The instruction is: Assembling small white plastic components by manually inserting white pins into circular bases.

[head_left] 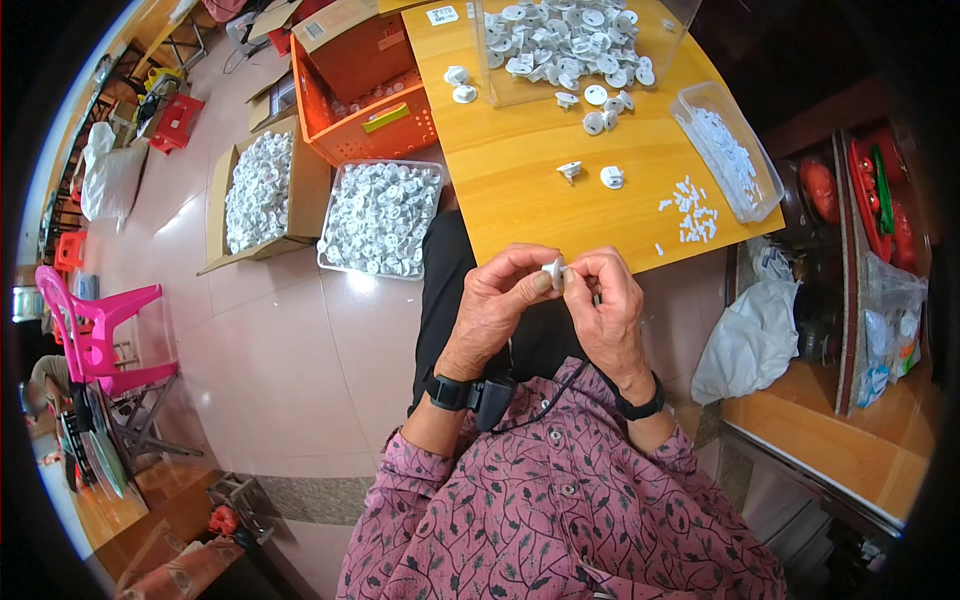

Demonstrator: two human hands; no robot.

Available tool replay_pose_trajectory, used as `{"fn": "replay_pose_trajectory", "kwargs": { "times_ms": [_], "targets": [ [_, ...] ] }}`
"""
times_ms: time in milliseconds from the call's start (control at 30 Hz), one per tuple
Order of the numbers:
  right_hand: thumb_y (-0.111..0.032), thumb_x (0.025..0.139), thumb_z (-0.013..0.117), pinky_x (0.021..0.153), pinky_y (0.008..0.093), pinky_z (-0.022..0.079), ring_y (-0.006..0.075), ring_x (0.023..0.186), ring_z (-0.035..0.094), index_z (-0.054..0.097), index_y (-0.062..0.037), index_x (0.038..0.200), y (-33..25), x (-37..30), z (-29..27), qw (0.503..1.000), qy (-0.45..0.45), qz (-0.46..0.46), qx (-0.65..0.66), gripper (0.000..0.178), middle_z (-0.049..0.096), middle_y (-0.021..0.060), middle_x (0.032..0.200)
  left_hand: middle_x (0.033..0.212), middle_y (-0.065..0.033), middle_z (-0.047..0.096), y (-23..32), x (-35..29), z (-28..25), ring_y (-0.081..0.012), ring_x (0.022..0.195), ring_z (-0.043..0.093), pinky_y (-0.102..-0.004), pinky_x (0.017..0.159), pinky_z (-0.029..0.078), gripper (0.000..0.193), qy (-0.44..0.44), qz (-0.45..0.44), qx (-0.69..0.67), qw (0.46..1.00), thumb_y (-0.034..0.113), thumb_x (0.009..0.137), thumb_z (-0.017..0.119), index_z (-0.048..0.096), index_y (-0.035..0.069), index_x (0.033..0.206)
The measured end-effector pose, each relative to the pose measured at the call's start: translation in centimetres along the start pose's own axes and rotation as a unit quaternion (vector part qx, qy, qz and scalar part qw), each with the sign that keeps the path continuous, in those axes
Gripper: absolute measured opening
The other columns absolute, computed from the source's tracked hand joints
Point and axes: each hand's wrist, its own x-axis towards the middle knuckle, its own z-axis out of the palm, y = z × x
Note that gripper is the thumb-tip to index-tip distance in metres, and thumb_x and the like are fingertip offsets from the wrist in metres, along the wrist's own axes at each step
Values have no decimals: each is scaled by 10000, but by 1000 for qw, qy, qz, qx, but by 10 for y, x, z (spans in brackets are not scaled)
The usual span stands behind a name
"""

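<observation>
Just off the table's near edge, my left hand (497,300) pinches a small white round plastic part (556,272) between thumb and fingers. My right hand (608,300) is closed against the part's right side, its thumb and index fingertip together; whatever they grip is too small to make out. On the table (520,215) ahead lie two loose white parts of the same kind, one a stemmed disc (569,171) and the other a disc with holes (612,178). Scattered small white plastic pins (692,212) lie near the right corner.
A clear bin (565,45) of white discs stands at the table's back, and a clear tray (735,165) of pins at its right. Left of the table are a filled clear tub (382,220), a cardboard box (258,195) and an orange crate (375,125). A pink chair (100,330) stands far left.
</observation>
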Motion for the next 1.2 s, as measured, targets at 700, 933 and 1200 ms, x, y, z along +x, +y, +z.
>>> {"fn": "replay_pose_trajectory", "kwargs": {
  "times_ms": [700,933,1200],
  "targets": [
    [-27,945,628,646,283,517,167,761,656,588,3,944,4,-6,6,990,-6,66,126,50,596,95,889,1082,-58,681,6,-5,-2,-144,979,657,-312,901,569,247,2,5,-2,1000,86,975,652,652,1,1207],
    [-5,924,621,640,317,489,206,732,617,557,-5,911,-6,-1,8,999,-29,13,2,65,564,103,852,1100,-54,665,12,-8,-7,-147,1006,651,-308,899,568,208,-9,17,60,998,33,964,647,666,-15,1166],
    [-6,922,642,606,288,472,164,701,608,581,-8,904,-2,-6,19,995,-44,65,56,64,575,79,830,1087,-67,657,18,-16,-17,-166,1009,655,-313,895,567,204,-11,19,35,999,24,957,650,664,-31,1153]
  ]
}}
